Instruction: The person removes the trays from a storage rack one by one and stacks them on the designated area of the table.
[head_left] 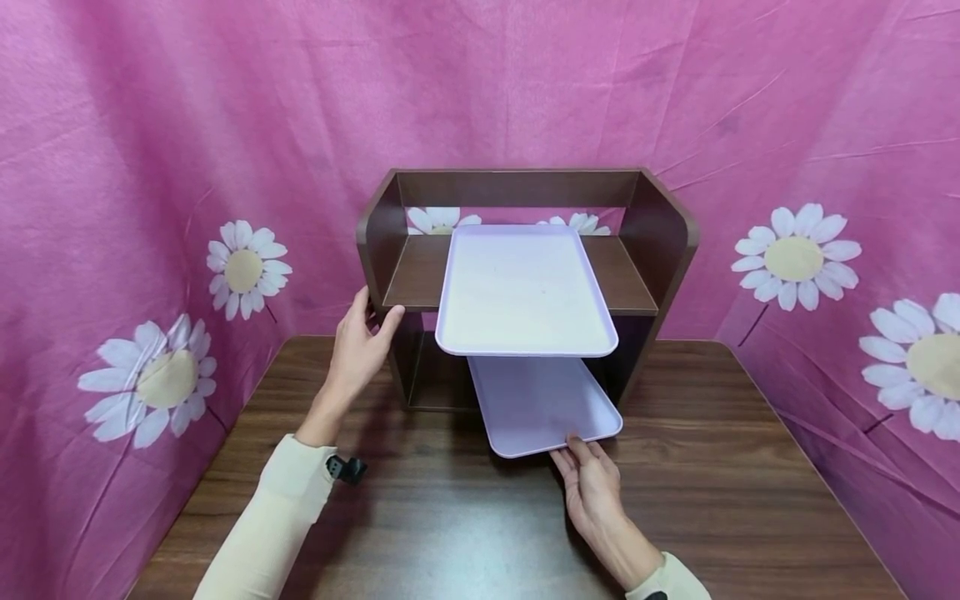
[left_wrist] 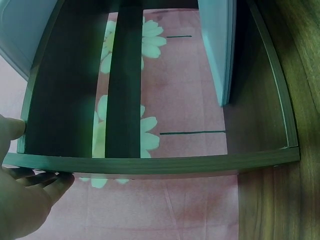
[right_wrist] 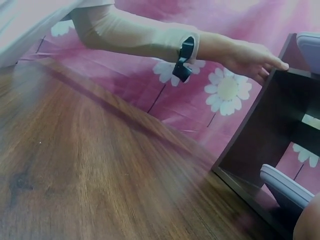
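Observation:
A dark brown two-tier wooden shelf (head_left: 517, 188) stands on the table. My left hand (head_left: 358, 343) grips its left side panel near the middle board, thumb in front and fingers behind, as the left wrist view also shows. My right hand (head_left: 592, 492) pinches the front edge of the lower lilac tray (head_left: 540, 404), thumb on top and fingers beneath. This tray juts out of the bottom compartment at a slant, its back part hidden. Another lilac tray (head_left: 525, 287) lies on the upper board and overhangs the front. In the right wrist view only a bit of my right hand (right_wrist: 307, 220) shows.
The wood-grain table (head_left: 465, 517) extends in front of the shelf and to both sides. A pink cloth (head_left: 525, 83) printed with white daisies hangs behind and around it. A black strap camera (head_left: 347, 469) sits on my left wrist.

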